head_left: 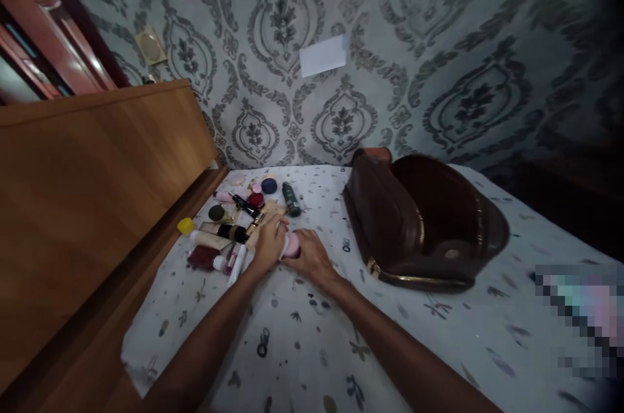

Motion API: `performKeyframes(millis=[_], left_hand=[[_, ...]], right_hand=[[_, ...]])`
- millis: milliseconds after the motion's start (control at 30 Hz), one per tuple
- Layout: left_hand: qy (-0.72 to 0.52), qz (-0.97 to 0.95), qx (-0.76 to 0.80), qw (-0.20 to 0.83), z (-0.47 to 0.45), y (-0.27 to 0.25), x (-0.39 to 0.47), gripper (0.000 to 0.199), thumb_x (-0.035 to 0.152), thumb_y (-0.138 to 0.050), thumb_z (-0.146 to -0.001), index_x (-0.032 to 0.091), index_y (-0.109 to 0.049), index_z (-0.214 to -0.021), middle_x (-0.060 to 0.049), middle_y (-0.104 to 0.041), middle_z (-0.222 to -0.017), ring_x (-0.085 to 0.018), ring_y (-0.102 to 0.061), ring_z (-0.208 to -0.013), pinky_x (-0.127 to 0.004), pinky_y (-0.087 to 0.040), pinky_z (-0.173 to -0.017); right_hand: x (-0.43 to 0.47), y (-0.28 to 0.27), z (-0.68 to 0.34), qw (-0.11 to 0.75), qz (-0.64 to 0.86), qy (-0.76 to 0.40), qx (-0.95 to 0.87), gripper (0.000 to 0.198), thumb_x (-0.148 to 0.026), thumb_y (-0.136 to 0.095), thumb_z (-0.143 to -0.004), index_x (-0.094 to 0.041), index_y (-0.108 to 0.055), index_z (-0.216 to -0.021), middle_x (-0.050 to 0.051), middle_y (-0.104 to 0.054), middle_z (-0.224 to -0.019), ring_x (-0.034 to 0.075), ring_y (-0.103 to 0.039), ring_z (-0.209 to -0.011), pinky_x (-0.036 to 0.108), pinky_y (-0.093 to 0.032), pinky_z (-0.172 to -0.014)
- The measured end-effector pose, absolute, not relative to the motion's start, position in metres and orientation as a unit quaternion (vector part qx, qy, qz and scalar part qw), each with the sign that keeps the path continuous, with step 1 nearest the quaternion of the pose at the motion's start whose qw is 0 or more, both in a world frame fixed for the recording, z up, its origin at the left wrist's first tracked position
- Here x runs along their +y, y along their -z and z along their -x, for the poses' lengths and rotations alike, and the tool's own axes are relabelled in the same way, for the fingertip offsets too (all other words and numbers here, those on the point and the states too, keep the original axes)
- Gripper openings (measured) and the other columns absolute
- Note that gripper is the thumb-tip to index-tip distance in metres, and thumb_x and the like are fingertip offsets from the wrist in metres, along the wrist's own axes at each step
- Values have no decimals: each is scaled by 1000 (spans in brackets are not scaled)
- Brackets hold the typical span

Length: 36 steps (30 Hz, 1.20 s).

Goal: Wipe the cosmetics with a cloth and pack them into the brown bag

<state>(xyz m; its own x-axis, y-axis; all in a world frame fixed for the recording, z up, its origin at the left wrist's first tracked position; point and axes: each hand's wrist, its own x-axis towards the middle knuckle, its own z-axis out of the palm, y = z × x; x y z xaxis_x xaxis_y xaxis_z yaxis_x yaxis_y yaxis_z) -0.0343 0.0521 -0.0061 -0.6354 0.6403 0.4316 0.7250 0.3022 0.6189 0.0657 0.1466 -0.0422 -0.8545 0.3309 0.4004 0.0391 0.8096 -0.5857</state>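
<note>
Toward the sheet's (302, 361) left edge, the pink jar (292, 246), likely light, stiff and slick, lies between 2 hands, the right hand (312, 259) curled round it, the left hand's (271, 242) hold unclear; its sides suit gripping best.

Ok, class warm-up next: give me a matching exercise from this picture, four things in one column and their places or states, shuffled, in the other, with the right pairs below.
Things
1. Pink item
2. Brown bag
3. Yellow item
4. White rectangle

Places or states
A. At the left end of the group of cosmetics
B. On the patterned wall
C. Between the left hand and the right hand
D. Standing open on the patterned cloth

Right pairs
1-C, 2-D, 3-A, 4-B
</note>
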Motion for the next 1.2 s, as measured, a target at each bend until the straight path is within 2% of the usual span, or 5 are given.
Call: performKeyframes(millis=[267, 667, 967, 1100, 1200], left_hand=[[337, 454, -823, 59, 23, -5, 50, 25, 10, -38, -89, 18, -60, -98, -11, -67, -100, -24, -62, -100, -38, -47, -92], [191, 456, -869, 36, 54, -35, 56, 23, 19, -42, -95, 19, -63, -106, -13, -69, -104, -25, -66, -98, -34, -48, -87], [59, 294, -954, 34, 225, -105, 69, 29, 37, -60, -91, 13, -67, -106, -17, -69, -112, -31, -62, -112, -44, -47, -96], [24, 234, -972, 19, 293, -106, 68, 35, 43, -60, -93, 17, -63, -115, -9, -65, -120, -24, -62, -111, -46, -50, -96], [18, 224, -975, 3, 325, -91, 73, 39, 46, -67, -87, 16, -65, -113, -12, -66, -121, -27, -62, -112, -45, -50, -95]], right_hand=[[146, 45, -67, 281, 74, -325, -900, 59, -30, -72, -71, -12, -56, -125, 15, -66, -118, 31, -59, -106, 43, -46, -93], [148, 54, -67, 284, 81, -338, -894, 60, -28, -69, -71, -17, -57, -128, 13, -67, -119, 32, -61, -111, 46, -48, -95], [143, 46, -74, 289, 89, -359, -883, 55, -32, -67, -79, -21, -54, -132, 11, -66, -121, 30, -60, -112, 48, -48, -97], [144, 46, -74, 295, 77, -356, -883, 55, -26, -64, -80, -23, -52, -134, 11, -65, -122, 30, -60, -111, 48, -49, -96], [145, 48, -74, 284, 80, -357, -886, 63, -21, -66, -75, -25, -50, -136, 11, -64, -124, 31, -60, -112, 49, -49, -96]])
